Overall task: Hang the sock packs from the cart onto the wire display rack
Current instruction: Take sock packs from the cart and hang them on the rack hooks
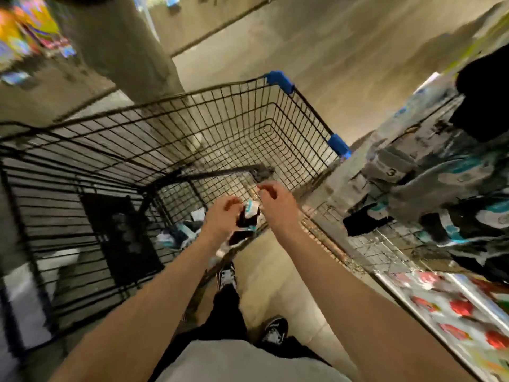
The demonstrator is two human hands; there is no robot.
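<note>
A black and white sock pack (249, 219) with a teal label hangs between my hands above the cart's near end. My left hand (220, 217) grips its left side with curled fingers. My right hand (272, 204) pinches something small at the pack's top; blur hides what exactly. More sock packs (181, 232) lie in the black wire cart (192, 128) below. To the right stands the wire display rack (366, 244) with several sock packs (440, 172) hanging on it. The whole view is motion-blurred.
A concrete pillar (124, 45) rises behind the cart. Blue bumpers (281, 81) mark the cart's far corners. A shelf of colourful goods (454, 307) runs under the rack at lower right. My feet (272, 330) stand on bare floor between cart and rack.
</note>
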